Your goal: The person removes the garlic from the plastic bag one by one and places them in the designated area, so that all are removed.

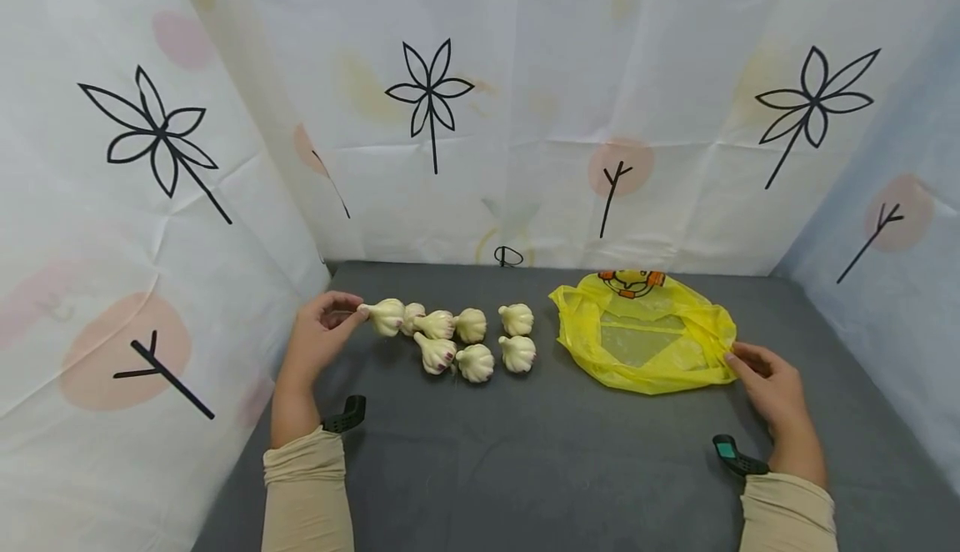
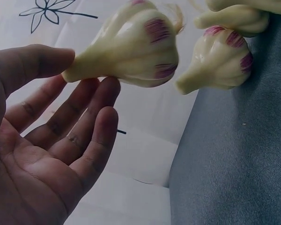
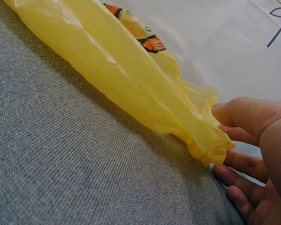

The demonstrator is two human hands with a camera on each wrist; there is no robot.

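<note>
My left hand (image 1: 318,337) pinches a garlic bulb (image 1: 387,317) by its stem between thumb and fingertips, at the left end of a group of bulbs. In the left wrist view that bulb (image 2: 138,47) shows purple streaks and a tuft of roots. At the right, my right hand (image 1: 776,389) holds the edge of a yellow plastic bag (image 1: 637,381) between thumb and fingers. The bag lies on the table with its mouth spread wide. In the right wrist view the gathered bag edge (image 3: 208,143) sits between the thumb and fingers.
Several more garlic bulbs (image 1: 476,363) lie in two loose rows left of the bag. A dark grey cloth (image 1: 525,460) covers the table. White printed sheets (image 1: 517,118) hang behind it and at both sides.
</note>
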